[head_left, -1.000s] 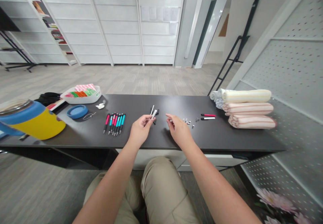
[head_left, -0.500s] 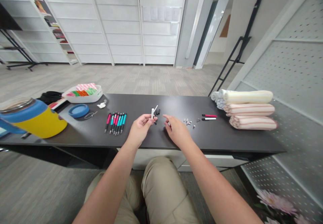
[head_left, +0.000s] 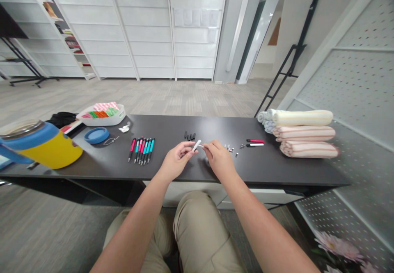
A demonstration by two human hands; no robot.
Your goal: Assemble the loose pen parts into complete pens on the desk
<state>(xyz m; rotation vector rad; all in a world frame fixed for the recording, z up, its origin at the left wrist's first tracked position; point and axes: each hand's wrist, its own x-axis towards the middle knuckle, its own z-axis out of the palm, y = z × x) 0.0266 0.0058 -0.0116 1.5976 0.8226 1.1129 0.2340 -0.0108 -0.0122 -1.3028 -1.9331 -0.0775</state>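
My left hand [head_left: 176,159] pinches a short white pen barrel [head_left: 196,145] over the dark table [head_left: 277,164]. My right hand [head_left: 218,157] is closed in a pinch at the barrel's right end, on a thin part I cannot make out. Behind the hands lie a few small black pen pieces [head_left: 189,135]. To the left is a row of several pink and teal pens [head_left: 141,145]. On the right lie tiny metal parts [head_left: 232,148] and two unfinished pens, one pink [head_left: 255,141] and one white [head_left: 254,144].
A yellow and blue jug [head_left: 40,144] stands at the table's left end. Behind it are a blue lid [head_left: 96,135] and a white tray of coloured packets [head_left: 101,114]. Rolled towels [head_left: 303,133] are stacked at the right. Perforated white panels stand close on the right.
My left hand tipped the white barrel from upright to lying toward the right. My right hand moved left and closed on its end. The black pieces behind are now uncovered.
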